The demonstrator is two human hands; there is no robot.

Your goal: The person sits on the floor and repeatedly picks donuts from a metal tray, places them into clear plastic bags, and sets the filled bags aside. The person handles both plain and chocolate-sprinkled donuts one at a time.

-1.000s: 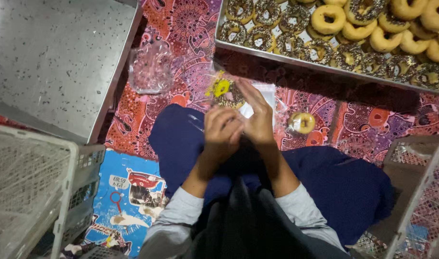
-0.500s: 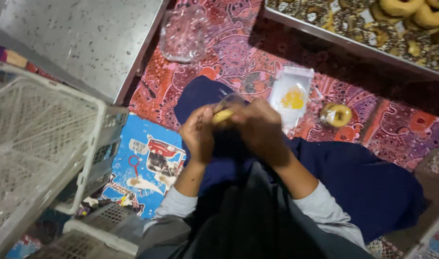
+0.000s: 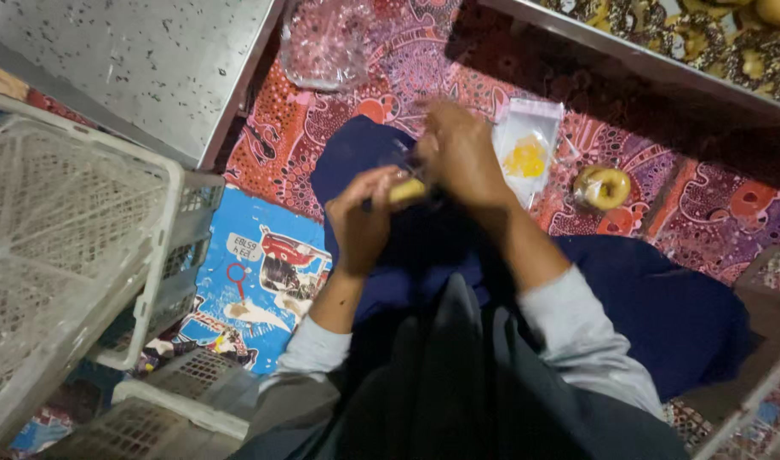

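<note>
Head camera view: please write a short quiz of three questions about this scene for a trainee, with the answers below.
1. True or false: both hands meet over the lap on one small yellowish item.
2. Which lies on the patterned mat closest to the right hand? A) a white crate B) a clear bag with something yellow inside C) a metal tray
3. Fill in: the wrapped ring doughnut lies on the ____ side of that bag in the picture.

Key
1. True: the left hand and the right hand both grip the yellowish item.
2. B, the clear bag.
3. right
</note>
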